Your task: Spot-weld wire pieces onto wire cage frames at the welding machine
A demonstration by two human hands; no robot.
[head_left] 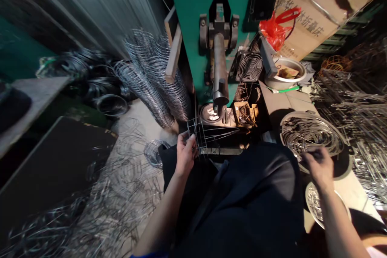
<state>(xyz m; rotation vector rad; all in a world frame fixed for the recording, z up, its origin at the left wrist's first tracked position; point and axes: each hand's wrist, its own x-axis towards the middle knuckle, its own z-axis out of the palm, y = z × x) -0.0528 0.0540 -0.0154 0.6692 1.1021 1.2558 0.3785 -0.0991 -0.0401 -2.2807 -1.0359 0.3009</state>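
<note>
My left hand [186,153] is closed around the edge of a small wire frame [201,134], thumb on top. The frame has crossed wires and a long pointed loop reaching right, in front of the green machine. On the right, my right hand [321,164] is over the near edge of a wide basin [346,161], which is filled with bent wire loops [311,133]. Its fingers are curled together at the loops; what they pinch is too small and blurred to tell. Just below that hand sits a white bowl [308,197] of small metal wire pieces.
A green machine [186,16] with a thick metal arm [220,64] stands ahead. Stacked wire rings [145,88] lean left of it, and loose wire parts [121,177] cover the left floor. A yellow tray [242,115] holds tools. Piled wire racks [363,121] stand right.
</note>
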